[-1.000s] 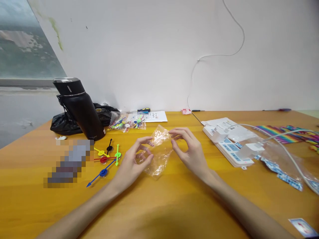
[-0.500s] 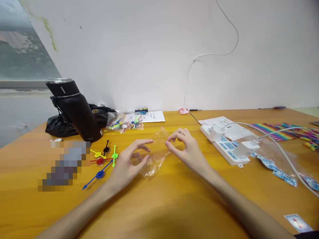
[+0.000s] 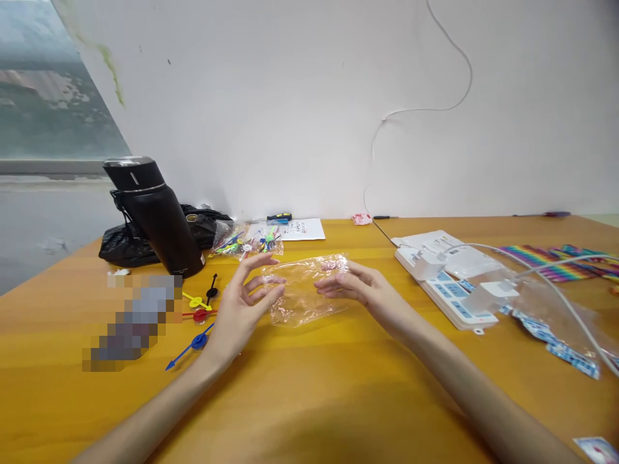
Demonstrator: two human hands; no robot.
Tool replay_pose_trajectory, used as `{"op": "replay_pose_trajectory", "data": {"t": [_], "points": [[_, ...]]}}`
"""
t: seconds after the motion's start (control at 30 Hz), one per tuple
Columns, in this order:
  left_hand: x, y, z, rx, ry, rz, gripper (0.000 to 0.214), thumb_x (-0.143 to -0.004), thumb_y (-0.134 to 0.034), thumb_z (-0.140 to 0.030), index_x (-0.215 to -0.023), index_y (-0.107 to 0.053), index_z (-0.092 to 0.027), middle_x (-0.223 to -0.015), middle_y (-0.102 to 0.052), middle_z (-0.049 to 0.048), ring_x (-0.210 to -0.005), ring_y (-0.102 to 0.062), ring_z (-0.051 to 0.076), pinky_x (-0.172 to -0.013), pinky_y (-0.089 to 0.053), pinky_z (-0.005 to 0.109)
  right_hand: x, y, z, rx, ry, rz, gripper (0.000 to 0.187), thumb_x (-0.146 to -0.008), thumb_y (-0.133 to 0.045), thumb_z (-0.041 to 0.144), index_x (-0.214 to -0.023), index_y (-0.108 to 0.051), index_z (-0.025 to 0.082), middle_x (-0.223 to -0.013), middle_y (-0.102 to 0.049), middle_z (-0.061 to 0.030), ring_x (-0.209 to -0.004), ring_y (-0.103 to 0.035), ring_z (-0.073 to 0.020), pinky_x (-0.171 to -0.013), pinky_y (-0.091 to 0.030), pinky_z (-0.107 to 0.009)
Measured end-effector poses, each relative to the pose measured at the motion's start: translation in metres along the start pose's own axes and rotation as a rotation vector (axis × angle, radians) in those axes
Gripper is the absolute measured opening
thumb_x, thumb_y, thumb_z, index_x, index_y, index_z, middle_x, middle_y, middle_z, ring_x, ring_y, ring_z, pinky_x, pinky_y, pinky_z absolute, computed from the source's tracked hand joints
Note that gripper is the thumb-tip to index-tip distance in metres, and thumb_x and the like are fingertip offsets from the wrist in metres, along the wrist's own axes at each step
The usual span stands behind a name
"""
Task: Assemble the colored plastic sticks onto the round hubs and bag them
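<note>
A crumpled clear plastic bag (image 3: 302,293) is stretched flat between my hands, just above the yellow wooden table (image 3: 309,399). My left hand (image 3: 242,303) pinches the bag's left edge with thumb and fingers, the other fingers fanned out. On the bag's right side is my right hand (image 3: 360,290), its fingertips showing pink through the film. Loose coloured arrow-shaped plastic pointers (image 3: 200,309) lie just left of my left hand.
A black flask (image 3: 157,216) and a black bag (image 3: 123,243) stand at the back left. Behind the hands lie a packet of coloured pieces (image 3: 246,240), a paper sheet (image 3: 304,229) and a screwdriver (image 3: 279,217). A white power strip (image 3: 447,287) with plugs, cables and rainbow strips (image 3: 551,261) fills the right.
The bag hung bunched and slanted between my hands; now it is pulled out wide and flat. My hands have moved apart and a little farther from me.
</note>
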State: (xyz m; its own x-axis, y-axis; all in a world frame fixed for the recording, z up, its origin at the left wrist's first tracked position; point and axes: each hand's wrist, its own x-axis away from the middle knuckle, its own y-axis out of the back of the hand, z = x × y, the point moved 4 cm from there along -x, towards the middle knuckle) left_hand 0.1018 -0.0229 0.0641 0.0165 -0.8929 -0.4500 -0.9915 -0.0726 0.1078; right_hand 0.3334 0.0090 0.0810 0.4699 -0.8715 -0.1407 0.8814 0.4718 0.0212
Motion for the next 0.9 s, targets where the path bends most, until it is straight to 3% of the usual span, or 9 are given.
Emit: {"op": "replay_pose_trajectory", "data": {"t": [0.13,0.2,0.27,0.37,0.5,0.6,0.7,0.8,0.9], "points": [[0.002,0.0,-0.002,-0.104,-0.054,0.001,0.04,-0.096,-0.063,-0.033,-0.134,-0.05,-0.031,-0.141,-0.054,0.0083,-0.111,-0.067,0.022,-0.091,-0.061,0.039,0.009,-0.016,0.006,-0.131,-0.119,0.247,0.042,-0.099,-0.062,0.043,-0.137,-0.06,0.025,-0.141,-0.063,-0.012,-0.123,-0.065,-0.0267,-0.113,-0.045,-0.051],[0.003,0.002,-0.008,-0.31,-0.154,-0.026,0.045,-0.098,-0.06,-0.034,-0.141,-0.046,-0.031,-0.148,-0.05,0.0095,-0.129,-0.057,0.028,-0.102,-0.055,0.046,0.012,-0.021,0.007,-0.207,-0.153,0.296,0.052,-0.1,-0.06,0.042,-0.149,-0.048,0.031,-0.148,-0.057,-0.0105,-0.129,-0.062,-0.0276,-0.117,-0.04,-0.053],[0.005,0.0,-0.016,-0.597,-0.305,-0.024,0.062,-0.094,-0.065,-0.036,-0.15,-0.038,-0.03,-0.158,-0.04,0.011,-0.146,-0.039,0.033,-0.117,-0.039,0.056,0.014,-0.025,0.007,-0.289,-0.17,0.313,0.058,-0.101,-0.058,0.043,-0.155,-0.038,0.035,-0.154,-0.051,-0.0092,-0.132,-0.059,-0.0282,-0.119,-0.035,-0.055],[0.013,-0.012,-0.024,-0.887,-0.491,0.089,0.09,-0.086,-0.073,-0.04,-0.159,-0.023,-0.026,-0.167,-0.025,0.0127,-0.154,-0.02,0.038,-0.125,-0.019,0.063,0.016,-0.032,0.002,-0.371,-0.199,0.352,0.062,-0.102,-0.054,0.045,-0.159,-0.029,0.038,-0.161,-0.041,-0.0082,-0.138,-0.054,-0.0286,-0.12,-0.032,-0.055],[0.025,-0.028,-0.026,-0.983,-0.57,0.224,0.09,-0.084,-0.07,-0.033,-0.159,-0.021,-0.022,-0.168,-0.027,0.0125,-0.156,-0.017,0.037,-0.126,-0.012,0.063,0.021,-0.046,-0.006,-0.411,-0.218,0.436,0.067,-0.103,-0.054,0.046,-0.161,-0.023,0.037,-0.164,-0.036,-0.009,-0.142,-0.049,-0.0266,-0.121,-0.032,-0.053],[0.03,-0.034,-0.025,-0.974,-0.569,0.311,0.09,-0.082,-0.068,-0.025,-0.159,-0.02,-0.02,-0.161,-0.04,0.0114,-0.152,-0.029,0.033,-0.128,-0.003,0.061,0.026,-0.059,-0.006,-0.405,-0.209,0.535,0.064,-0.103,-0.054,0.044,-0.161,-0.028,0.032,-0.164,-0.035,-0.0102,-0.143,-0.047,-0.0237,-0.123,-0.03,-0.049],[0.031,-0.034,-0.025,-0.944,-0.538,0.357,0.09,-0.079,-0.067,-0.021,-0.157,-0.023,-0.02,-0.152,-0.052,0.0089,-0.142,-0.045,0.031,-0.128,0.004,0.062,0.027,-0.064,-0.003,-0.342,-0.197,0.573,0.055,-0.103,-0.054,0.045,-0.154,-0.044,0.027,-0.161,-0.041,-0.0112,-0.144,-0.045,-0.0234,-0.124,-0.027,-0.046],[0.029,-0.029,-0.026,-0.925,-0.501,0.327,0.082,-0.08,-0.068,-0.023,-0.153,-0.031,-0.022,-0.144,-0.059,0.0079,-0.133,-0.052,0.03,-0.128,0.0,0.062,0.022,-0.054,0.001,-0.295,-0.17,0.468,0.049,-0.102,-0.053,0.049,-0.142,-0.06,0.022,-0.152,-0.052,-0.0114,-0.141,-0.049,-0.0252,-0.123,-0.029,-0.046],[0.025,-0.024,-0.028,-0.905,-0.466,0.288,0.073,-0.082,-0.071,-0.031,-0.147,-0.038,-0.022,-0.137,-0.061,0.0083,-0.128,-0.055,0.029,-0.127,-0.009,0.061,0.013,-0.036,0.003,-0.313,-0.147,0.281,0.051,-0.102,-0.047,0.055,-0.128,-0.071,0.018,-0.138,-0.064,-0.0131,-0.127,-0.06,-0.0264,-0.114,-0.041,-0.045]]}}
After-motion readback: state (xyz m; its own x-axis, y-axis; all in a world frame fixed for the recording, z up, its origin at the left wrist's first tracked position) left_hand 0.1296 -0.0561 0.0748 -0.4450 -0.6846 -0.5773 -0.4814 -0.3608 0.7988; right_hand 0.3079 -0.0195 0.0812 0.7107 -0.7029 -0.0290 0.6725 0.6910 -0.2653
